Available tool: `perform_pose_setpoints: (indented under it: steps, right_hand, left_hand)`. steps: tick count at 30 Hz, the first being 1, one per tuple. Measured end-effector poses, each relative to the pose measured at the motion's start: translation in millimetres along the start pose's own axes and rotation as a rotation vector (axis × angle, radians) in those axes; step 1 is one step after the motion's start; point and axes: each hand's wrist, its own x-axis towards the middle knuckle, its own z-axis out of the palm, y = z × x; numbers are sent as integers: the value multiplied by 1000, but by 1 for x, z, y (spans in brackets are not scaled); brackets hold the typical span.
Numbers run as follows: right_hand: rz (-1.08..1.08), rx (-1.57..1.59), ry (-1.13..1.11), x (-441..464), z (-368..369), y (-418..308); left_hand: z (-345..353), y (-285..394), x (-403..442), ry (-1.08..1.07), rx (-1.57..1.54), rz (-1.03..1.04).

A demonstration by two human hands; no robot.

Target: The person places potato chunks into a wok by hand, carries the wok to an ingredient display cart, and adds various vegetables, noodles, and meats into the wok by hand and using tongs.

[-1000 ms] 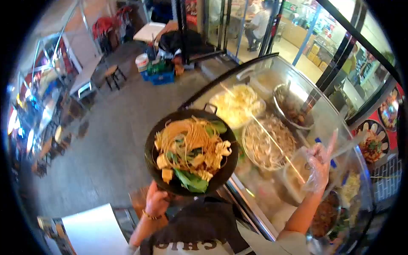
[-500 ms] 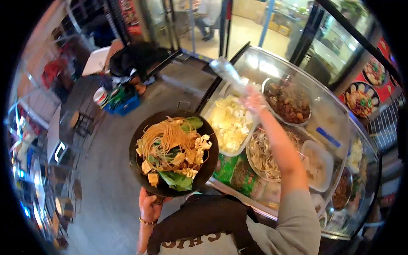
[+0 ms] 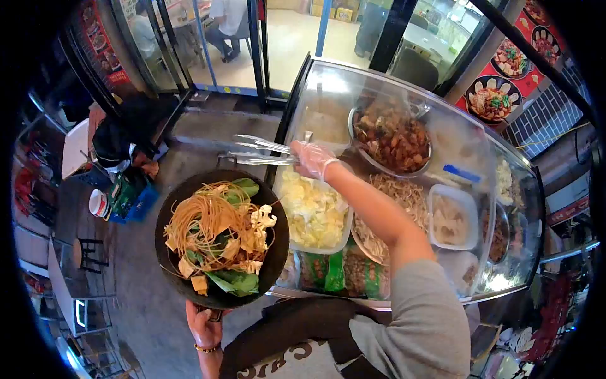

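Note:
My left hand [image 3: 205, 328] is closed round the handle of a dark wok [image 3: 280, 230], holding it up left of the display case. Thin brown noodles [image 3: 197, 221] are heaped in the wok, with green leaves [image 3: 233, 283], tofu cubes [image 3: 199, 285] and pale cauliflower-like pieces [image 3: 262, 218] around them. My right hand [image 3: 314, 160], in a clear plastic glove, grips metal tongs [image 3: 268, 160]. The tongs point left, their arms apart with nothing visible between them, above the wok's far side. Below that hand sits a tub of chopped cabbage [image 3: 312, 208].
The glass-topped display case [image 3: 404, 81] holds a bowl of brown chunks [image 3: 391, 136], shredded mushrooms [image 3: 398, 199], a tub of pale pieces [image 3: 451, 218] and green packets [image 3: 334, 271]. A crouching person [image 3: 120, 136] is at left beside a blue basket [image 3: 140, 205]. Glass doors stand behind.
My right hand has swung left with the tongs, from over the case toward the wok. The view has turned right. My left hand still holds the wok.

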Motion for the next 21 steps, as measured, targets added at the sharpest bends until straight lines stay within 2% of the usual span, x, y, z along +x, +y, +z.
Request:
perform_pose_setpoints:
  steps: [3, 5, 6, 10, 13, 14, 16, 21]
  right_hand:
    - [71, 10, -77, -20, 1, 7]
    - [145, -18, 7, -38, -1, 18]
    - [172, -37, -7, -50, -6, 21]
    - [251, -98, 28, -100, -26, 26]
    - [353, -174, 27, -132, -42, 35]
    - [433, -160, -9, -140, -50, 36]
    - [515, -146, -45, -160, -61, 39]
    - [659, -160, 108, -211, -62, 62]
  left_hand:
    - [-8, 7, 2, -41, 16, -59]
    - [-15, 9, 6, -34, 8, -108]
    - [-19, 13, 9, -93, -25, -150]
    - [-23, 15, 25, -97, -53, -231]
    - [-50, 0, 37, -122, -24, -273]
    - [-59, 1, 42, -216, -86, -320]
    - [-56, 5, 48, -210, -85, -359]
    - [-52, 16, 72, -231, -65, -465]
